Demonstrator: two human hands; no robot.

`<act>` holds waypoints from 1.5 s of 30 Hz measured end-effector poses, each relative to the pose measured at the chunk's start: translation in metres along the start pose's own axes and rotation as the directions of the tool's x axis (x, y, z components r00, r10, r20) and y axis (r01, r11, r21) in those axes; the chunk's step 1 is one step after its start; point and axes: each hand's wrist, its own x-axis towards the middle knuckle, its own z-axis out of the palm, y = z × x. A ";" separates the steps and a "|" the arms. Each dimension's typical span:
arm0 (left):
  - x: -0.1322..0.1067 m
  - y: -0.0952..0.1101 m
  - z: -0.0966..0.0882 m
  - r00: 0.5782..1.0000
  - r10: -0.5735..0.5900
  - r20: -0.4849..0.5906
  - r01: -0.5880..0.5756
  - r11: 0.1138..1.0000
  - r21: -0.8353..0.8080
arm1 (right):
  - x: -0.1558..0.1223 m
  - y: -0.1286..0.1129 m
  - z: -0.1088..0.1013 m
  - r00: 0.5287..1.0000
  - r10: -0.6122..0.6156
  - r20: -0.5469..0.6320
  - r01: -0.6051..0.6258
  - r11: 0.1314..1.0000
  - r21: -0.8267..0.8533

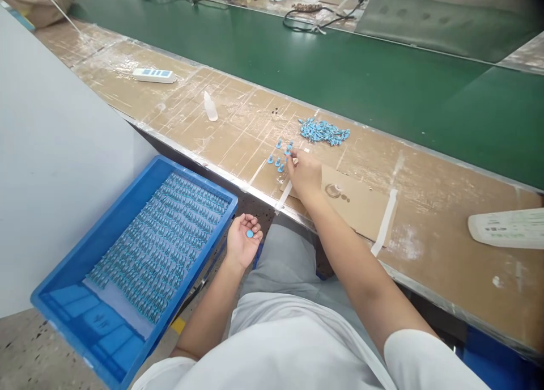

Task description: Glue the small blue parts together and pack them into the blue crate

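My left hand point(243, 241) is palm up beside the tray, its fingers curled round a small blue piece with a round face point(250, 233). Over the table, the thumb and fingertips of my right hand point(304, 173) pinch at a small blue round-based piece point(288, 151). Several like pieces point(277, 162) stand on their bases just left of those fingertips. Beyond the right hand lies a heap of small blue pieces point(323, 132). The blue tray point(233, 204) to my left holds rows of small blue pieces point(170, 237) on a pale sheet.
A taped cardboard sheet point(361, 200) lies under my right forearm. Farther left are a small white squeeze bottle point(210, 107) and a white power strip point(153, 75). A larger white bottle point(505, 229) lies at the right. Behind the tabletop runs a green belt point(382, 89).
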 end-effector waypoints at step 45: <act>-0.012 -0.021 0.055 0.966 -0.053 0.254 0.048 0.999 0.025 | -0.134 -0.036 -0.074 0.922 -0.283 0.265 0.105 0.840 0.533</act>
